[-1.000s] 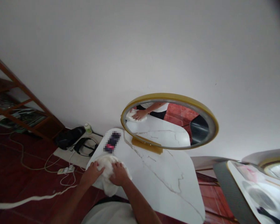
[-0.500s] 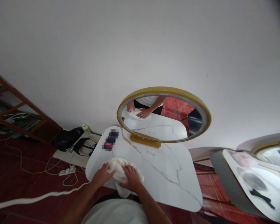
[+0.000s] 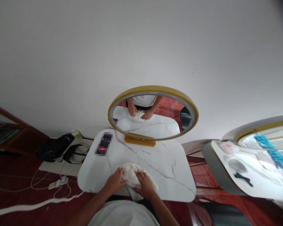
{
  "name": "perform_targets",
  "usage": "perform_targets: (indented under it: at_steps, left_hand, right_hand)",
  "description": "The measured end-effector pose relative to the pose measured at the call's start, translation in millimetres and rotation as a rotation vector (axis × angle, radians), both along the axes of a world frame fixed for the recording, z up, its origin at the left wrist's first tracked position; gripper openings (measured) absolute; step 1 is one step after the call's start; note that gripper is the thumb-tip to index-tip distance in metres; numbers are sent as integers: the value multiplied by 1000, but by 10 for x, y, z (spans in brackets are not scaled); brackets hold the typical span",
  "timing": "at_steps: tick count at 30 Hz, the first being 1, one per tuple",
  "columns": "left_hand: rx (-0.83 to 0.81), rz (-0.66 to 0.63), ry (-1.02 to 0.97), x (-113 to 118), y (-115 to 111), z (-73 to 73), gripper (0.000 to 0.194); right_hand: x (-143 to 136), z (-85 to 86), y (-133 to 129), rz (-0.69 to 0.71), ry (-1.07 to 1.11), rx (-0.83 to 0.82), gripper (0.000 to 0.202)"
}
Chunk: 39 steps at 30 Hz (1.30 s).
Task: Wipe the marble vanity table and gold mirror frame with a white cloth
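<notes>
A bunched white cloth lies at the near edge of the white marbled table, with part of it hanging over the edge. On the cloth's left side rests my left hand, its thumb pointing inward and its fingers bent over the fabric. My right hand presses on the right part with its fingers spread. Behind the cloth stands a round gold-framed mirror on a gold base; both hands and the cloth are reflected in it. A pixelated dark item lies at the table's left.
On the floor at left are a black bag, a green-white bottle, a black band and a power strip with cables. At right, a second table holds a black item; a dark seat is nearer.
Both hands and the cloth have moved right along the table. The camera view has shifted right, showing more of the second table and the dark seat.
</notes>
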<state>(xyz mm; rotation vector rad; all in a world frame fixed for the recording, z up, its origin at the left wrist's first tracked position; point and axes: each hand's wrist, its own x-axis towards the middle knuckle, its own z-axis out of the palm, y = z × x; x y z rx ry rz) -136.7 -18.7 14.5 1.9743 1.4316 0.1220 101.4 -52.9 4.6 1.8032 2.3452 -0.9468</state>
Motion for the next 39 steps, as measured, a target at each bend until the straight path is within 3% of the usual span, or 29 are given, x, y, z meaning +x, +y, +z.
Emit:
perform_targets:
  at_steps: [6, 14, 19, 23, 26, 34, 39]
  left_hand:
    - [256, 51, 27, -376, -37, -99, 50]
    - [313, 342, 222, -1162, -95, -329, 49]
    - [385, 372, 226, -1407, -92, -378, 49]
    - [318, 404, 213, -1367, -51, -350, 47]
    - [249, 316, 123, -1244, -26, -278, 48]
    - [127, 69, -102, -519, -128, -71, 51]
    - [120, 7, -122, -192, -96, -89, 52]
  right_hand:
    - [-499, 6, 248, 98, 72, 85, 79]
    - [-1423, -131, 635, 312, 207, 123, 89]
    - [-1699, -131, 744, 364, 217, 135, 94]
    - [-1585, -64, 662, 339, 196, 152, 83]
    - [-1338, -16, 527, 303, 163, 155, 78]
    - [-416, -4, 137, 210, 79, 44, 81]
    - [-158, -93, -23, 131, 37, 35, 80]
